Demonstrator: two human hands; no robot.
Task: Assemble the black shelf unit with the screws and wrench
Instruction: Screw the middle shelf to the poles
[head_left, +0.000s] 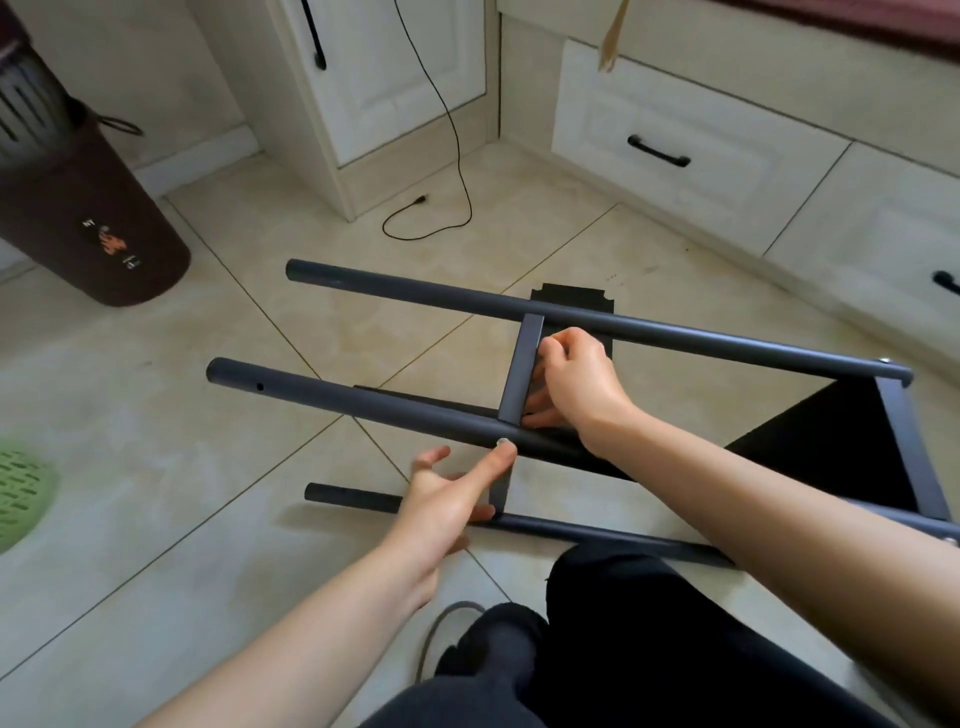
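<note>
On the brown bin (98, 208) at the upper left a small dark label is seen, bearing an orange flame-like mark and the letters "NT"; the remaining print is too small to be read. The black shelf unit (571, 364) is laid on its side on the tiled floor (156, 415), its round tubes pointing left and a black panel fixed at its right end. A silver screw head (503, 442) is seated in the middle tube, and the tip of the left hand (447, 499)'s forefinger is pressed against it, the other fingers being spread and relaxed, nothing grasped. The right hand (574, 384) is placed between the upper two tubes, just beside the flat crossbar (524, 369), its fingers curled in against the crossbar's far side; whether anything is held there cannot be told. A black cable (457, 156) is trailed across the floor behind
</note>
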